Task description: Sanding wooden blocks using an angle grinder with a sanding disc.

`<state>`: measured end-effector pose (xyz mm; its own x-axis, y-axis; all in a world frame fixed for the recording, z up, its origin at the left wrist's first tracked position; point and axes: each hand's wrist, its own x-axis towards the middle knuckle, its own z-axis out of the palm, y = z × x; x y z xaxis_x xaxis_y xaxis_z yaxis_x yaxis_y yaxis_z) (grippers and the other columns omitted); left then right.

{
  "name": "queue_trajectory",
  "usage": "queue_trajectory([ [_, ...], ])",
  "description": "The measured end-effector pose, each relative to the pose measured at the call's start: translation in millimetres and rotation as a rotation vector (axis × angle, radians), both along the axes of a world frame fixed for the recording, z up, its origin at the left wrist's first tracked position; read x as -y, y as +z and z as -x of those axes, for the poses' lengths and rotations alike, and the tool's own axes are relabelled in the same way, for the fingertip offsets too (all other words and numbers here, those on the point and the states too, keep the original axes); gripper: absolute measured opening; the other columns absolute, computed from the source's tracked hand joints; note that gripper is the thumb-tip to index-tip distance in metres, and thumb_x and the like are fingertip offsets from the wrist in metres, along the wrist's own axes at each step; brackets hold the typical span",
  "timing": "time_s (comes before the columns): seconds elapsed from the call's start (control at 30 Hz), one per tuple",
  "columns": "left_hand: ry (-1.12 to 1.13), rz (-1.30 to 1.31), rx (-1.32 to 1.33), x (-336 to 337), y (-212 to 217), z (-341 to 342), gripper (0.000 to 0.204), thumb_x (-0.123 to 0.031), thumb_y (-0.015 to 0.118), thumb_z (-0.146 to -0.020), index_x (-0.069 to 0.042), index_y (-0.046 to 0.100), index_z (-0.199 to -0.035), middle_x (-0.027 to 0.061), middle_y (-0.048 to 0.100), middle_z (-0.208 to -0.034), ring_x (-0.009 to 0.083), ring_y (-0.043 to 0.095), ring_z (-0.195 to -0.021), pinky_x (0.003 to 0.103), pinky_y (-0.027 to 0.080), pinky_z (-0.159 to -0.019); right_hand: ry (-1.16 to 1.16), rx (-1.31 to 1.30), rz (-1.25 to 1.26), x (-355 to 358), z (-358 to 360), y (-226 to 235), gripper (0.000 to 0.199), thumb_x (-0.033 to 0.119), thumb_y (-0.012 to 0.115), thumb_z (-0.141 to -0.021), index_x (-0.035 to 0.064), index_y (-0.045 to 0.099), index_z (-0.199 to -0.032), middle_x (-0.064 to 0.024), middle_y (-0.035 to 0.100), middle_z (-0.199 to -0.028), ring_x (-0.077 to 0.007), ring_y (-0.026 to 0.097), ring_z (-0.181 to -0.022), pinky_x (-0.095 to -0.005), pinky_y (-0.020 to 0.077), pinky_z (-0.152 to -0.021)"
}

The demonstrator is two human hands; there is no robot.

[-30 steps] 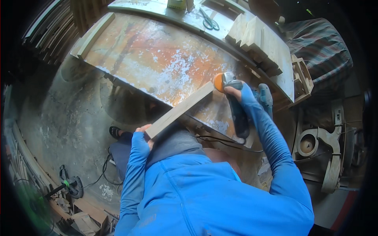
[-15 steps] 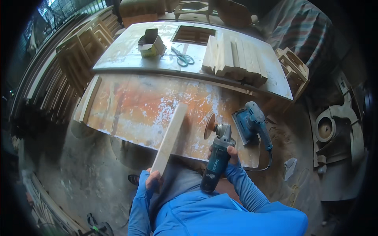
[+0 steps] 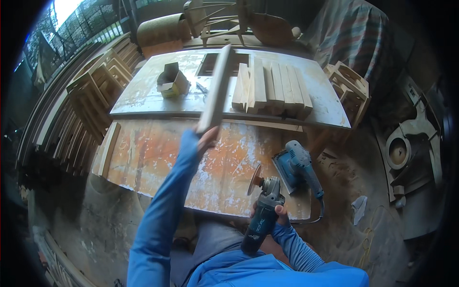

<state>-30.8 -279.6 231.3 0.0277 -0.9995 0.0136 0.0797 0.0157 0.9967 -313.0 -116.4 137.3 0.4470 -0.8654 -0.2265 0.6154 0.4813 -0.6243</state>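
My left hand, arm stretched forward, grips the near end of a pale wooden bar. The bar is raised over the low paint-worn table and its far end reaches above the white tabletop behind. Close to my body, my right hand is wrapped round an angle grinder. A reddish-brown disc on the grinder's head stands nearly edge-on, clear of the wood. Right of the grinder, a blue corded sander rests on the low table.
On the white tabletop are an open cardboard box, scissors partly hidden by the bar, and a row of wooden bars. Another bar lies at the low table's left edge. Wooden frames are stacked at left.
My left hand has swung forward and up with the wooden bar, from beside my lap to over the far tables. The grinder stays in my right hand, slightly lower in view.
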Motion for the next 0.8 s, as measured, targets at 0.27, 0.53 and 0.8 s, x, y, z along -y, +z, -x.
queue_trajectory([
  [0.27, 0.204, 0.589, 1.065, 33.3, -24.9, -40.0, 0.095, -0.033, 0.083, -0.077, -0.001, 0.031, -0.15, 0.0282, 0.037, -0.149, 0.0447, 0.04, -0.135, 0.048, 0.033, -0.113, 0.017, 0.078, -0.053, 6.2, -7.3, -28.8, 0.077, 0.052, 0.075, -0.072, -0.0028, 0.053, -0.122, -0.0189, 0.064, -0.108, -0.0306, 0.068, -0.097, -0.0433, 0.061, -0.079],
  [0.53, 0.889, -0.247, 1.355, -106.5, -210.3, -284.5, 0.089, -0.038, 0.082, -0.073, -0.004, 0.041, -0.146, 0.027, 0.044, -0.144, 0.0415, 0.041, -0.133, 0.05, 0.031, -0.113, -0.001, -0.039, -0.088, 21.0, -7.6, -67.3, 0.086, 0.073, 0.067, -0.074, 0.0006, 0.055, -0.12, -0.014, 0.064, -0.098, -0.0294, 0.065, -0.088, -0.0432, 0.0583, -0.079],
  [0.8, 1.236, -0.464, 1.213, -168.3, -199.9, -463.5, 0.087, -0.038, 0.083, -0.072, 0.0, 0.045, -0.14, 0.0236, 0.052, -0.138, 0.0401, 0.05, -0.125, 0.047, 0.041, -0.106, 0.096, -0.154, -0.202, 38.4, -57.1, -40.6, 0.079, 0.064, 0.072, -0.074, 0.0011, 0.056, -0.119, -0.0159, 0.064, -0.104, -0.0323, 0.066, -0.09, -0.047, 0.0581, -0.08],
])
